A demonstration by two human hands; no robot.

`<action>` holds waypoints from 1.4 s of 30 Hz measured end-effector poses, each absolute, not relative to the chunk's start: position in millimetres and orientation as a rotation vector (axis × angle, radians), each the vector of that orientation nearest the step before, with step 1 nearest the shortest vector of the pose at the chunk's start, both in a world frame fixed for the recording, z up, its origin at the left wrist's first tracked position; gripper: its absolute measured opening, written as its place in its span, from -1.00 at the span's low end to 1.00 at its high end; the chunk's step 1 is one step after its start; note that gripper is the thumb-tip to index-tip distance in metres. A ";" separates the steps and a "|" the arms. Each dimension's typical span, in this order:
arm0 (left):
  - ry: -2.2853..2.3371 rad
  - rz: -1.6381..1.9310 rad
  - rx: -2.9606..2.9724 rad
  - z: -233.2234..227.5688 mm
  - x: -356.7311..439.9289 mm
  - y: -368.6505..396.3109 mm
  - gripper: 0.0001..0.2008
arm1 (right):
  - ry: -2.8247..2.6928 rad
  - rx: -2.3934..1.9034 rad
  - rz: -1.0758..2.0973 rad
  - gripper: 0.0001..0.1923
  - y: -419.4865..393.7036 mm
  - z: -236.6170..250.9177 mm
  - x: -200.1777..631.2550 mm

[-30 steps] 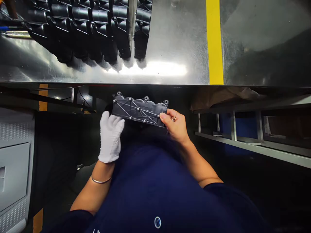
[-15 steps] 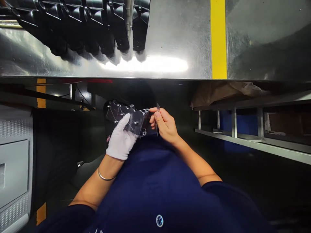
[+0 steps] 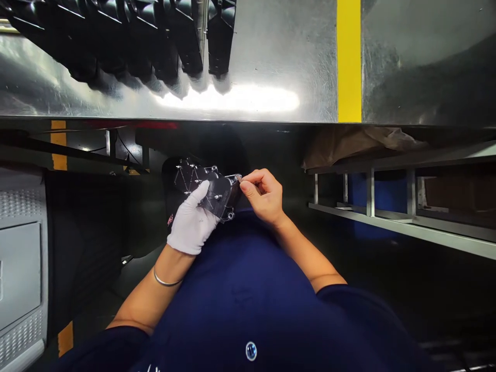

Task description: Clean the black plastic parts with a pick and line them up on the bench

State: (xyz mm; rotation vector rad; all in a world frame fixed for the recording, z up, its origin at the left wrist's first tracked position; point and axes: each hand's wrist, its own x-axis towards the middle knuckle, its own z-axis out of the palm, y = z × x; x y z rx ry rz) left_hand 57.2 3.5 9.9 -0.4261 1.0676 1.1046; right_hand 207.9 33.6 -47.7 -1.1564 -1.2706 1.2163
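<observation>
Now blk part [image 3: 218,188] in L hand [image 3: 192,226], ex-R [image 3: 265,195]

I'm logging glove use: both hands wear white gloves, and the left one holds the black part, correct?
Not quite: the head view shows the right hand bare. Only the left hand wears a white glove, and it does hold the black part.

A black ribbed plastic cover [image 3: 216,192] with ringed edge lugs slants in the gloved left hand [image 3: 194,222]; a small thin piece [image 3: 238,178], mostly hidden in the right hand [image 3: 265,196], is at one corner lug.
</observation>
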 end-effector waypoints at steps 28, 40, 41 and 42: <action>1.064 1.014 0.069 10.7 34.7 -16.0 -0.78 | -1.617 -0.986 1.350 -0.71 28.3 -26.9 224.8; 1.010 1.005 0.230 10.1 33.0 -15.0 -0.57 | -2.284 -0.469 1.019 -0.42 35.2 -11.3 239.6; 1.012 1.001 0.201 7.6 32.7 -16.3 -0.57 | -2.277 -0.458 0.991 -0.42 35.3 -11.6 239.9; 1.015 0.999 0.170 5.3 32.5 -17.3 -0.58 | -2.258 -0.457 0.952 -0.43 35.4 -11.9 240.1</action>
